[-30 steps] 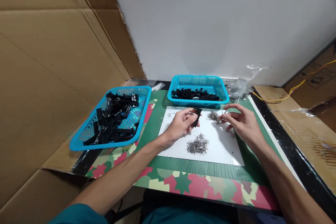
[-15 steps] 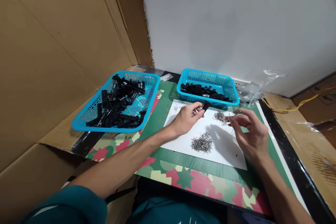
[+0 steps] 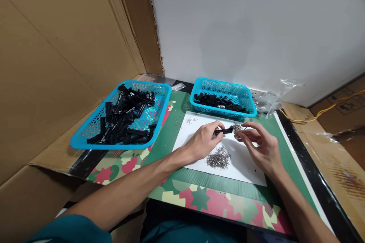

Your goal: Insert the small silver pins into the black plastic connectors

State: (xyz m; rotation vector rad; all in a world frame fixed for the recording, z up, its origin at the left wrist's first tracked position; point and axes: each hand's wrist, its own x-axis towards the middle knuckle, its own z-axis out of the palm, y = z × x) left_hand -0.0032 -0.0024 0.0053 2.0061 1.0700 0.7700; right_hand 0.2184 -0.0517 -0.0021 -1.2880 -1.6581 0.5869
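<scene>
My left hand (image 3: 205,139) is closed around a slim black plastic part (image 3: 225,131), which points to the right above the white sheet (image 3: 191,155). Close to the part's right end, my right hand (image 3: 261,144) has its fingers pinched together; a thin metallic piece seems to show at the fingertips, too small to name. Behind those fingertips lies a small heap of tiny metal pieces (image 3: 236,127), partly hidden. A larger heap of tiny metal pieces (image 3: 218,158) sits on the sheet, nearer to me.
To the left stands a blue basket (image 3: 75,141) with many black plastic parts. A second blue basket (image 3: 222,111) with smaller black pieces is behind the sheet. Clear plastic bags (image 3: 268,102) and a yellow cable (image 3: 322,114) lie at right. Cardboard (image 3: 71,26) walls the left side.
My left hand has turned the black part sideways and brought it nearer to me. My right hand has moved left, so the two hands are now close together.
</scene>
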